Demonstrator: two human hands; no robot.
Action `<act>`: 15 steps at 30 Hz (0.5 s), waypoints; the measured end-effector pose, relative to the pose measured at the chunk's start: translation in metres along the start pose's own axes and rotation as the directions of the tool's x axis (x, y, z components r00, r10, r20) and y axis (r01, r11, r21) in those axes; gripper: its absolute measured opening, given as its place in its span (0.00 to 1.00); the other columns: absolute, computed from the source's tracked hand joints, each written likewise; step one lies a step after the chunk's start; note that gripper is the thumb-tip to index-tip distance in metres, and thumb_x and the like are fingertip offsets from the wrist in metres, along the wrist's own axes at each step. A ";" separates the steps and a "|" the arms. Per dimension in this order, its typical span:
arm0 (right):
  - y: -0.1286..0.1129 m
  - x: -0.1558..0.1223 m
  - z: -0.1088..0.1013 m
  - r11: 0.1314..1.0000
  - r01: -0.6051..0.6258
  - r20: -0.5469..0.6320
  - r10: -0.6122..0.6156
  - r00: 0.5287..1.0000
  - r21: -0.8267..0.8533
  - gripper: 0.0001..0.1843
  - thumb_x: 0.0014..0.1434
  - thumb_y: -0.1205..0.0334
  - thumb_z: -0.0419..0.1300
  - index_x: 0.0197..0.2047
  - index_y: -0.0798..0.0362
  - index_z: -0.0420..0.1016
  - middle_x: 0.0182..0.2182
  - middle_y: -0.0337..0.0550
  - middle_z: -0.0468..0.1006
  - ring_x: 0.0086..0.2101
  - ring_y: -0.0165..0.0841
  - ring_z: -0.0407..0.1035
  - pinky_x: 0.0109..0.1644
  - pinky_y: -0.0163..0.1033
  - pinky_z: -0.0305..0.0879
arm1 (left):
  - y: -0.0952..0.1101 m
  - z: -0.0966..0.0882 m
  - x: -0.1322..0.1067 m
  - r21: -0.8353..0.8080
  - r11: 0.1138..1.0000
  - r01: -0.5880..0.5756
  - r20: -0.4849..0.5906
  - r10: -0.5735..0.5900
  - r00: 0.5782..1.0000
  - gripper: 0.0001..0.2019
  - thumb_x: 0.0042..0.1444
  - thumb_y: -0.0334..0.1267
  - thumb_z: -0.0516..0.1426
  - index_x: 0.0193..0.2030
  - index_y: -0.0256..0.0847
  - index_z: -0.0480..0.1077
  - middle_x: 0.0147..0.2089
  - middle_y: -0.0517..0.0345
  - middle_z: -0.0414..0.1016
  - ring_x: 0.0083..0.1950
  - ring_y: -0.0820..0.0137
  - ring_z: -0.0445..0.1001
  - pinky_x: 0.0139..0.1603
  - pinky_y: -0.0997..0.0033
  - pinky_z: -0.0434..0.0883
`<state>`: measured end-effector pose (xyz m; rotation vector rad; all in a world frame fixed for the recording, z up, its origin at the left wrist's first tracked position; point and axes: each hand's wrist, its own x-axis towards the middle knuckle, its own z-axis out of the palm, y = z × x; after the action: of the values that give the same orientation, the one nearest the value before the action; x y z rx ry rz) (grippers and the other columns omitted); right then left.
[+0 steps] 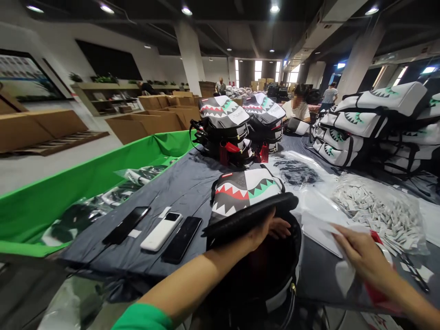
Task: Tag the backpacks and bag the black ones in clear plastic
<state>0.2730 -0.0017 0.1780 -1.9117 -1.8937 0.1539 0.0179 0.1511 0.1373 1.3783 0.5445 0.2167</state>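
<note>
Dozens of bagged white labels [376, 215]

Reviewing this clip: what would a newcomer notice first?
The shark-mouth backpack stands open at the dark table's edge, its flap lifted by the left hand. Stacks of matching backpacks rise behind it, with white ones piled on the right. Beside the right hand, which grips a white sheet, lies a clear bag of white tags.

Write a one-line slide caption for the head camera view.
Left hand holds open the flap of a shark-print backpack while right hand grips a white sheet over a dark-covered table.
</note>
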 end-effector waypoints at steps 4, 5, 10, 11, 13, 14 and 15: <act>-0.070 -0.053 0.048 0.980 0.155 -0.089 -0.145 0.985 0.122 0.28 0.72 0.49 0.43 0.68 0.46 0.69 0.36 0.47 0.85 0.30 0.43 0.80 0.30 0.42 0.75 | -0.005 0.006 -0.004 -0.146 0.975 0.166 0.042 -0.162 0.986 0.42 0.56 0.78 0.41 0.33 0.37 0.74 0.33 0.53 0.76 0.35 0.67 0.72 0.38 0.68 0.64; -0.080 -0.061 0.061 0.975 0.189 -0.085 -0.179 0.980 0.115 0.28 0.73 0.51 0.43 0.70 0.46 0.66 0.33 0.47 0.85 0.24 0.42 0.78 0.26 0.42 0.73 | -0.004 0.006 -0.005 -0.150 0.970 0.192 0.039 -0.189 0.981 0.39 0.54 0.77 0.46 0.30 0.38 0.73 0.31 0.54 0.74 0.34 0.68 0.70 0.37 0.68 0.64; -0.122 -0.059 0.088 0.933 0.308 0.028 -0.319 0.948 0.185 0.29 0.74 0.53 0.39 0.70 0.50 0.65 0.30 0.48 0.84 0.23 0.43 0.77 0.25 0.42 0.68 | 0.008 -0.003 -0.016 -0.045 0.978 0.204 -0.025 -0.205 0.978 0.24 0.45 0.62 0.64 0.30 0.40 0.71 0.30 0.61 0.71 0.33 0.71 0.68 0.37 0.70 0.65; -0.131 -0.054 0.084 0.921 0.311 0.074 -0.336 0.939 0.235 0.29 0.74 0.52 0.38 0.69 0.49 0.66 0.32 0.47 0.84 0.26 0.42 0.77 0.27 0.41 0.69 | 0.011 -0.006 -0.019 -0.010 0.981 0.195 -0.020 -0.195 0.981 0.22 0.42 0.57 0.67 0.30 0.40 0.71 0.30 0.62 0.70 0.33 0.72 0.68 0.37 0.70 0.65; -0.145 -0.043 0.070 0.891 0.282 0.199 -0.367 0.909 0.355 0.29 0.75 0.48 0.38 0.68 0.47 0.67 0.33 0.46 0.83 0.30 0.40 0.78 0.33 0.39 0.70 | 0.013 -0.012 -0.023 0.057 0.983 0.173 -0.007 -0.173 0.985 0.18 0.41 0.50 0.69 0.29 0.40 0.71 0.28 0.63 0.69 0.32 0.72 0.68 0.35 0.70 0.65; -0.149 -0.037 0.062 0.867 0.263 0.271 -0.398 0.877 0.423 0.29 0.74 0.45 0.40 0.69 0.47 0.66 0.34 0.44 0.83 0.31 0.38 0.77 0.36 0.38 0.71 | 0.013 -0.015 -0.025 0.093 0.982 0.164 -0.009 -0.163 0.987 0.16 0.42 0.48 0.70 0.29 0.40 0.72 0.27 0.64 0.69 0.32 0.72 0.68 0.35 0.71 0.66; -0.150 -0.031 0.054 0.837 0.251 0.327 -0.440 0.836 0.487 0.30 0.74 0.42 0.42 0.69 0.47 0.65 0.35 0.44 0.83 0.33 0.36 0.77 0.38 0.37 0.71 | 0.012 -0.019 -0.025 0.127 0.980 0.156 -0.021 -0.154 0.988 0.15 0.44 0.45 0.70 0.29 0.40 0.72 0.27 0.64 0.69 0.32 0.71 0.68 0.35 0.71 0.66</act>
<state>0.1129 -0.0248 0.1803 -1.2694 -2.2252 0.8608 -0.0111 0.1582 0.1529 1.4525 0.6819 0.0640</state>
